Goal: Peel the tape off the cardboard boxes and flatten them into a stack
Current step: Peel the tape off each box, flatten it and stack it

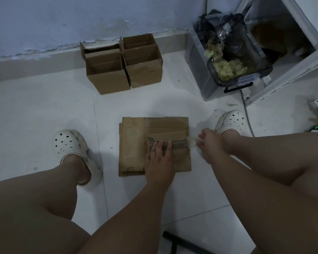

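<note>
The flattened cardboard (132, 143) is brown, with a band (179, 143) of short dark stripes. The two open boxes (108, 79) are the same brown. The floor (35, 107) is white tile, the wall (44, 19) pale blue, the clogs (68, 143) off-white with round holes. The bag (233, 39) is black, the tape wads (226, 69) yellowish.

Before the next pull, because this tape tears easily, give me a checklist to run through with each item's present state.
1. Left hand presses the flattened cardboard down: ok.
2. Right hand pinches the tape end: ok.
3. Tape fully off the cardboard: not ok, one end sticks.
4. Tape intact, not tearing: cannot tell.
5. Bin open for the waste: ok.
6. Upright boxes flattened: not ok.
</note>
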### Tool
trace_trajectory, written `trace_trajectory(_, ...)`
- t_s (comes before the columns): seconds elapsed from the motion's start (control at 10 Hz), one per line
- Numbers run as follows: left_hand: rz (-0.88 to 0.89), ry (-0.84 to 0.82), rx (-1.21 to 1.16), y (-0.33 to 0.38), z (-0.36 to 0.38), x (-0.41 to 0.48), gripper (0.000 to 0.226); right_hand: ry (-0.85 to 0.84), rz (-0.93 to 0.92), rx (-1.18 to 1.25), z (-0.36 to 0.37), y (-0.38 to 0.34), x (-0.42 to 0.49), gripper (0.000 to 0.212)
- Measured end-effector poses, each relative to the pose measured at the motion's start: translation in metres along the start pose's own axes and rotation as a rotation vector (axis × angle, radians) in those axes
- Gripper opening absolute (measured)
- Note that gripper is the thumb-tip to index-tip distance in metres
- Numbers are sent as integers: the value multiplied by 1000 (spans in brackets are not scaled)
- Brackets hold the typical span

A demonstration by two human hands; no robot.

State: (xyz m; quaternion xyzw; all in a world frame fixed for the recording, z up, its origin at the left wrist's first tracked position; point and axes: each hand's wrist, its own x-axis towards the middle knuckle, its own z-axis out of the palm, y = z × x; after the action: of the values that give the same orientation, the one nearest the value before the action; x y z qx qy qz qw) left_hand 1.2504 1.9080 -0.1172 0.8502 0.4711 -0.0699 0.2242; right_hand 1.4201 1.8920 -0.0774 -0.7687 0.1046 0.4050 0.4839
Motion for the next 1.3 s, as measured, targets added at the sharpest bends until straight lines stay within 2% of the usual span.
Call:
trace_trajectory(0.1,-12,-13,-15,2,0,0,69,42,64,137,-13,-1,9,33)
trace_trajectory(0.2,-9,-24,-13,2,-1,1,69,64,75,38,-18,-1,8,45)
trace_trajectory(0.3,-2,-26,-15,2,-2,1,69,18,74,-284,-11,-9,4,38)
trace_trajectory(0.4,-10,-41,-28,2,-3,3,69,-7,58,-641,-4,-9,1,42)
trace_trajectory(0.5,-25,-43,-43,3,-4,4,69,-24,-19,-713,-2,-2,-5,46)
trace_trajectory(0.6,-31,-49,-54,5,-5,4,68,-138,-80,-761,-2,7,-10,57)
trace_trajectory(0.7,-27,-50,-60,4,-4,4,68,-270,-114,-657,0,16,-14,48)
trace_trajectory(0.9,-21,-36,-66,3,-4,4,67,-123,-283,-736,-3,18,-6,36)
trace_trajectory(1.0,-27,-33,-57,4,-3,3,66,-120,-297,-725,-2,15,-7,48)
trace_trajectory(1.1,-28,-34,-60,5,-4,3,65,-182,-270,-772,3,16,-9,50)
trace_trajectory(1.3,-21,-26,-60,4,-6,2,65,-183,-253,-779,3,22,-5,33)
